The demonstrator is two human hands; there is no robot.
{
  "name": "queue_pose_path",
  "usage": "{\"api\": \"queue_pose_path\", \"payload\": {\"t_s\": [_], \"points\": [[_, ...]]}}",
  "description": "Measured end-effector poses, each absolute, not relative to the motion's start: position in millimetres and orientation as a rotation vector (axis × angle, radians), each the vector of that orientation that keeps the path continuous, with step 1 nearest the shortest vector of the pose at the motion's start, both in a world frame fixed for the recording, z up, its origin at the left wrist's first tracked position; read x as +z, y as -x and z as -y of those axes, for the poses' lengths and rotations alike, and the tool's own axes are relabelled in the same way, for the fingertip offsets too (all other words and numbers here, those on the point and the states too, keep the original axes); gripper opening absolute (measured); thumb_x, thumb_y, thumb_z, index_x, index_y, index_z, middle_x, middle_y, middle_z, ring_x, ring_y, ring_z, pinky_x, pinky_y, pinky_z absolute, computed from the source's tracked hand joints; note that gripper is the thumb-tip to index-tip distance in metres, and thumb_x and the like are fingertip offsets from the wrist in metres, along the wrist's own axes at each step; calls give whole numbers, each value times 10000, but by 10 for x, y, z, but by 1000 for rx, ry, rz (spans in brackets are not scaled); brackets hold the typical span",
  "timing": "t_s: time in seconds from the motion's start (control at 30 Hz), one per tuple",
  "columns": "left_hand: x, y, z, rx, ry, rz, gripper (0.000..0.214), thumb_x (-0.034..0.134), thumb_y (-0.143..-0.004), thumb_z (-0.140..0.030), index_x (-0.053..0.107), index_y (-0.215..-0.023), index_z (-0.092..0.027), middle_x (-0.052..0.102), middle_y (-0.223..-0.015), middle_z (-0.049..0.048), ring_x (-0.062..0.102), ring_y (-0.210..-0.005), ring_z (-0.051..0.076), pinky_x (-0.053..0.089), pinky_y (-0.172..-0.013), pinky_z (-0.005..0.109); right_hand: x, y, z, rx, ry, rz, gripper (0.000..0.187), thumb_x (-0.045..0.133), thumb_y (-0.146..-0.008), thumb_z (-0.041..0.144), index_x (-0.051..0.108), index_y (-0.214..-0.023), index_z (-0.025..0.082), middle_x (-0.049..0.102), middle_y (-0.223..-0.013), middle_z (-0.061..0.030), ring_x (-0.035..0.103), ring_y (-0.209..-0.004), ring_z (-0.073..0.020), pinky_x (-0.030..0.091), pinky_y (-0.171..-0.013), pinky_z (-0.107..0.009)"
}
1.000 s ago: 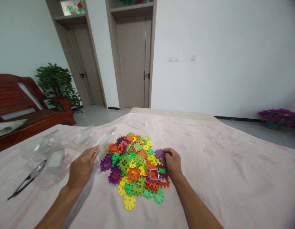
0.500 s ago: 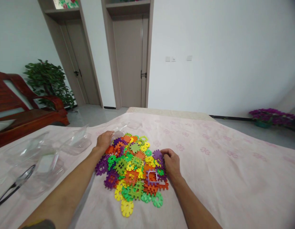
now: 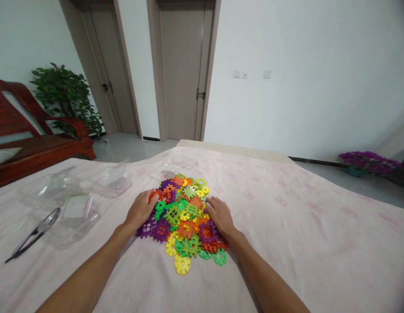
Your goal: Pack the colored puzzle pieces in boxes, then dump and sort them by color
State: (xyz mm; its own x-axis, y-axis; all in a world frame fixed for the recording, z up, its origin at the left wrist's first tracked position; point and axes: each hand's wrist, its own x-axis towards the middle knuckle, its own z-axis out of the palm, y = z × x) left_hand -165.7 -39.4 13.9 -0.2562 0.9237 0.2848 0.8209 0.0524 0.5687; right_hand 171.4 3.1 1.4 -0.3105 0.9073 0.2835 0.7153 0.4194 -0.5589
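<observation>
A heap of flat plastic interlocking pieces (image 3: 185, 217) in orange, yellow, green and purple lies on a pink flowered cloth (image 3: 286, 226). My left hand (image 3: 140, 212) rests on the heap's left side, fingers stretched over the pieces, holding nothing that I can see. My right hand (image 3: 219, 214) lies flat on the heap's right side, fingers spread. A yellow round piece (image 3: 182, 264) sits at the near edge of the heap.
A clear plastic bag with a black handle (image 3: 58, 213) lies crumpled to the left. Beyond the cloth stand a red wooden bench (image 3: 32, 143), a green plant (image 3: 66, 98), two doors and purple flowers (image 3: 368, 160) at the far right.
My left hand has come back from the heap's far left corner to its left side. My right hand has opened from a curled grip and lies flat, moved slightly left onto the pieces.
</observation>
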Motion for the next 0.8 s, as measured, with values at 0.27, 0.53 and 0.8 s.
{"api": "queue_pose_path", "payload": {"t_s": [0.27,0.53,0.8], "points": [[137,1725,732,974,-1829,-2158,602,295,-1004,-540,586,-1390,-181,610,-1445,108,521,-1372,251,323,-1198,452,276,-800,277,623,1521,2044,549,438,-1008,452,554,-1442,136,596,-1446,-161,524,-1351,-304,336,-1160,-423],[-15,1897,842,1142,-1721,-2239,622,391,-970,-560,557,-1405,-147,559,-1471,153,491,-1393,273,350,-1197,443,419,-80,478,883,1167,2026,552,537,-977,395,504,-1487,187,527,-1517,-126,465,-1410,-269,313,-1192,-430],[47,1862,903,949,-1819,-2445,639,334,-1013,-549,518,-1473,-146,511,-1518,188,466,-1405,332,348,-1163,535,580,-535,-227,593,1390,1980,405,392,-1024,231,650,-1319,125,615,-1409,-137,503,-1353,-244,309,-1165,-345]]}}
